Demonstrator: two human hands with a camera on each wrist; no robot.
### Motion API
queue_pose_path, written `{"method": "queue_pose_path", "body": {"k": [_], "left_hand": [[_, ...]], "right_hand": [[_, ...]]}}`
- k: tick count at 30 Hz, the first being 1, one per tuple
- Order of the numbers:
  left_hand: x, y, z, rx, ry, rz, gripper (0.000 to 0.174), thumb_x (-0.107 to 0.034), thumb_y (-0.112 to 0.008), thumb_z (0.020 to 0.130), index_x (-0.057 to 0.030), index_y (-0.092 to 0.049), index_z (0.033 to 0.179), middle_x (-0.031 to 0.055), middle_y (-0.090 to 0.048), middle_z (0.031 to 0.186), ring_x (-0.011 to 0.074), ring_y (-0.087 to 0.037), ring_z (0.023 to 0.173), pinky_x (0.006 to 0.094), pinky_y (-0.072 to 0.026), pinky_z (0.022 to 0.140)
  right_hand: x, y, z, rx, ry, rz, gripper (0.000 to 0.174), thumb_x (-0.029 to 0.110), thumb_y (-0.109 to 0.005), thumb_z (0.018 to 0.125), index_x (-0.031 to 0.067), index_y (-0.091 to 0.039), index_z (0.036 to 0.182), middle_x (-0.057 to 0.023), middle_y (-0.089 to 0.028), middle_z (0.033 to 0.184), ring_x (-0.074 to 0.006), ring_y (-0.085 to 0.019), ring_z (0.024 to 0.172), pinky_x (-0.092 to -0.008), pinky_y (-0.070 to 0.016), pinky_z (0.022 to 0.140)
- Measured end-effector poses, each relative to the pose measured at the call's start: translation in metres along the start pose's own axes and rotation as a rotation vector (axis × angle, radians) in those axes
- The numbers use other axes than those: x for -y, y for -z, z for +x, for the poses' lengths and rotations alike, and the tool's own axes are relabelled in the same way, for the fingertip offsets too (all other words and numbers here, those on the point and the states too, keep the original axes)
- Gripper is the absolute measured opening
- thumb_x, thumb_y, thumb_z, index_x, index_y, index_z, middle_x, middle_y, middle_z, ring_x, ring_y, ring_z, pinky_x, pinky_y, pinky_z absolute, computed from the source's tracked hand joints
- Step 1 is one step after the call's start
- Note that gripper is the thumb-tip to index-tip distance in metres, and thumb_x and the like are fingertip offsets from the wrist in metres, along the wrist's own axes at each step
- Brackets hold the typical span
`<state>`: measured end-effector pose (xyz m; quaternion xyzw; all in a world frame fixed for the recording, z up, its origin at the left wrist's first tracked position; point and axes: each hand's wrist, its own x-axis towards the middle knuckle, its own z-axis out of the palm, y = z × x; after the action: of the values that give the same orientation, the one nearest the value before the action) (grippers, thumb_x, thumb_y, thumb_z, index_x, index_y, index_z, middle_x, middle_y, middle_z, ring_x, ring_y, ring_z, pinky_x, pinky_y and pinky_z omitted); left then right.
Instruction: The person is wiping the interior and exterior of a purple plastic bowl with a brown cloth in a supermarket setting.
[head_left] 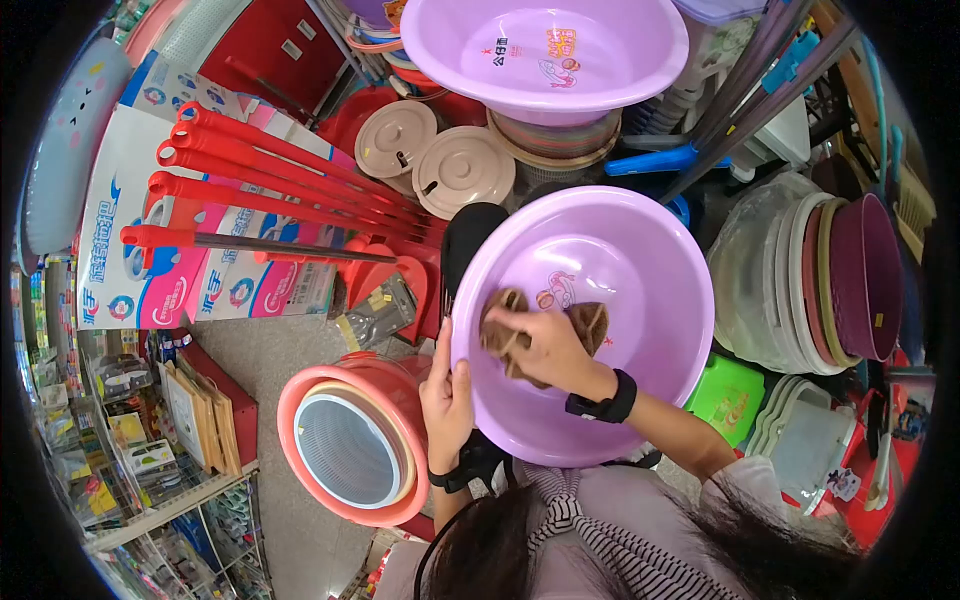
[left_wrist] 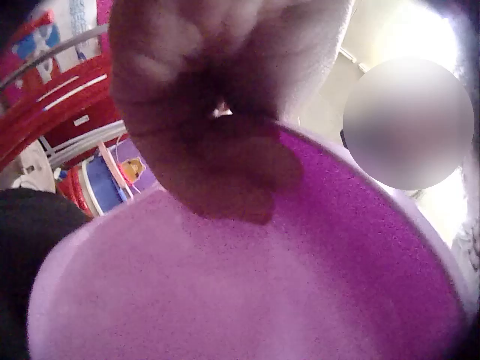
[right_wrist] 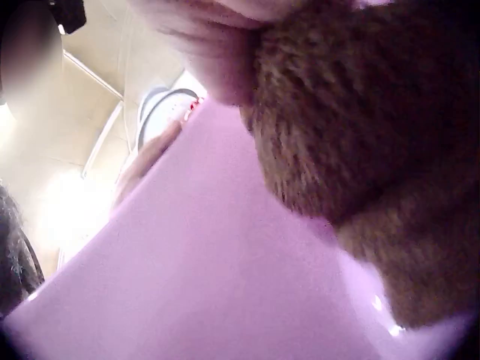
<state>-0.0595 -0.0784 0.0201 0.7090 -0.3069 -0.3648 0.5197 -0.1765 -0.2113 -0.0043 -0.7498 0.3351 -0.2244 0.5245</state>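
A large purple plastic basin (head_left: 650, 260) with a small printed picture in its bottom sits in front of the person, over dark-clad legs. At its left rim the left hand (head_left: 447, 405) holds on, the thumb by the rim and the fingers along the outer wall. The left wrist view shows that hand (left_wrist: 217, 112) dark against the purple wall. Inside the basin, the right hand (head_left: 550, 345) grips a brown plush cloth (head_left: 590, 325) with pale crossing lines and presses it to the left inner wall. Up close, the cloth (right_wrist: 360, 127) bunches beneath the right hand (right_wrist: 225, 45).
Nested orange and grey tubs (head_left: 350, 450) stand on the floor at left. Red-handled poles (head_left: 290, 190) slant across boxes (head_left: 140, 220). Ahead are lidded beige buckets (head_left: 465, 170) and another purple basin (head_left: 600, 60). Stacked basins (head_left: 865, 280) and a green plastic item (head_left: 727, 400) flank the right.
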Motion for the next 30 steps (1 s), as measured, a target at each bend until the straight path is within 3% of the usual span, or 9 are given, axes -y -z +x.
{"method": "queue_pose_path", "body": {"k": [2,5,8,10,14,16,20,22,30], "left_hand": [[0.003,0.001,-0.001,0.004,-0.001,-0.021,0.05,-0.005,-0.04,0.097,0.0027,-0.029,0.145,0.0143,-0.041,0.143,0.0167,-0.047,0.122,0.0279,-0.0375,0.1],[0.002,0.001,-0.002,0.015,-0.011,-0.049,0.049,-0.006,-0.04,0.098,0.0029,-0.029,0.145,0.0146,-0.04,0.144,0.0172,-0.045,0.124,0.0282,-0.0366,0.101],[0.011,0.003,-0.005,0.022,-0.014,-0.009,0.05,-0.006,-0.04,0.098,0.003,-0.027,0.145,0.0147,-0.039,0.145,0.0166,-0.045,0.124,0.028,-0.0362,0.101],[0.025,0.002,-0.005,-0.074,-0.125,0.042,0.052,-0.009,-0.046,0.096,-0.0052,-0.032,0.146,0.0026,-0.062,0.094,0.0042,-0.047,0.07,0.0187,-0.0402,0.064],[0.023,0.003,-0.005,-0.067,-0.181,0.094,0.052,-0.009,-0.045,0.096,-0.0043,-0.032,0.146,0.0034,-0.062,0.101,0.0042,-0.047,0.072,0.0187,-0.0409,0.065],[0.013,0.004,-0.004,0.052,-0.005,0.044,0.052,-0.004,-0.04,0.096,0.0036,-0.027,0.145,0.0137,-0.042,0.142,0.0146,-0.048,0.119,0.0257,-0.0373,0.099],[0.011,0.002,0.002,0.048,-0.017,-0.041,0.053,-0.002,-0.041,0.095,0.0033,-0.026,0.146,0.0123,-0.045,0.14,0.0136,-0.049,0.117,0.0249,-0.0383,0.097],[0.017,-0.001,0.004,-0.043,-0.142,-0.039,0.054,-0.003,-0.049,0.093,-0.0023,-0.032,0.145,0.0018,-0.06,0.113,0.0031,-0.048,0.075,0.0168,-0.0412,0.066],[0.015,0.003,-0.001,0.02,-0.029,-0.078,0.067,0.005,-0.056,0.087,0.0024,-0.025,0.146,0.011,-0.052,0.13,0.0115,-0.054,0.107,0.0246,-0.0431,0.092]], "right_hand": [[-0.003,0.002,-0.001,0.363,0.001,0.037,0.033,0.002,-0.056,0.074,0.0075,-0.067,0.105,-0.021,-0.064,0.089,-0.0367,-0.064,0.08,-0.0386,-0.05,0.072],[-0.006,0.01,0.002,0.389,0.037,0.049,0.032,0.002,-0.056,0.074,0.0065,-0.067,0.104,-0.0209,-0.064,0.087,-0.0363,-0.064,0.08,-0.0377,-0.0502,0.073],[-0.037,-0.001,0.018,0.06,0.032,0.087,0.035,-0.001,-0.056,0.074,0.0047,-0.067,0.106,-0.0203,-0.066,0.085,-0.0296,-0.067,0.076,-0.0331,-0.0514,0.071],[-0.037,0.006,0.026,-0.214,-0.058,0.08,0.034,-0.004,-0.055,0.076,0.0015,-0.065,0.109,-0.0198,-0.069,0.092,-0.021,-0.07,0.086,-0.0277,-0.0514,0.077],[-0.024,-0.007,0.015,-0.427,0.046,-0.004,0.038,0.0,-0.056,0.079,0.0069,-0.06,0.116,-0.0209,-0.066,0.084,-0.0335,-0.068,0.075,-0.0363,-0.051,0.064],[-0.021,-0.018,0.009,-0.259,0.009,-0.015,0.035,0.001,-0.055,0.08,0.0033,-0.059,0.114,-0.0232,-0.062,0.079,-0.0374,-0.064,0.071,-0.0408,-0.049,0.061],[-0.017,-0.01,0.004,0.065,-0.012,-0.004,0.034,0.004,-0.055,0.078,0.0009,-0.059,0.111,-0.0257,-0.06,0.077,-0.0411,-0.061,0.071,-0.0445,-0.0482,0.063],[-0.022,-0.01,0.002,0.236,0.112,0.048,0.029,0.004,-0.055,0.077,0.0004,-0.06,0.106,-0.0243,-0.059,0.073,-0.0406,-0.06,0.07,-0.0473,-0.0474,0.066],[-0.019,-0.014,0.003,0.134,0.298,-0.519,0.029,0.003,-0.057,0.075,0.0005,-0.053,0.104,-0.0165,-0.062,0.102,-0.0319,-0.064,0.082,-0.041,-0.052,0.067]]}}
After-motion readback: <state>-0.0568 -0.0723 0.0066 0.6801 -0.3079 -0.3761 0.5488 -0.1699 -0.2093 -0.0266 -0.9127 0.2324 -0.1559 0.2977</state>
